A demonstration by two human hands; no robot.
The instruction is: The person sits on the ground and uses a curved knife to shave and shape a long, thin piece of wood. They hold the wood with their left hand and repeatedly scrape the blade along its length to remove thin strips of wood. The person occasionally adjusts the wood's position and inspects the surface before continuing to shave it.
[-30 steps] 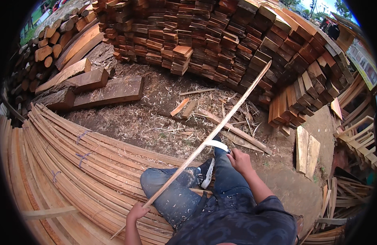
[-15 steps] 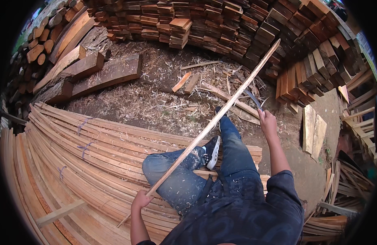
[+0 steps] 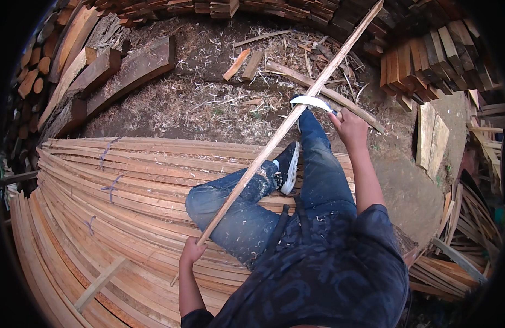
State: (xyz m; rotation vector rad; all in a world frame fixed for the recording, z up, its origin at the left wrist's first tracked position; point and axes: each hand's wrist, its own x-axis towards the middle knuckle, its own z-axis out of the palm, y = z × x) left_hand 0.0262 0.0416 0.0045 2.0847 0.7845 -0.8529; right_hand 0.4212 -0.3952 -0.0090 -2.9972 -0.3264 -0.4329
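A long, thin wooden strip (image 3: 263,156) runs slantwise across my lap, from the lower left to the far upper right. Near its lower end my left hand (image 3: 193,251) is closed round it, resting by my bent left leg. My right hand (image 3: 351,128) grips the dark handle of a curved knife (image 3: 312,101), a sickle-like blade that shines white. The blade lies across the strip beyond my knees, over my shoe; whether its edge bites into the wood cannot be made out.
Bundled wooden strips (image 3: 137,202) spread beneath me and to the left, tied with purple cord. Heavy beams (image 3: 132,76) lie at far left. Stacked boards (image 3: 422,63) stand at far right. Shavings (image 3: 203,104) and offcuts (image 3: 252,65) litter the ground ahead.
My right hand has brought the knife from the strip's right side to across it, blade now pointing left. My left hand keeps its hold. The whole view has shifted somewhat.
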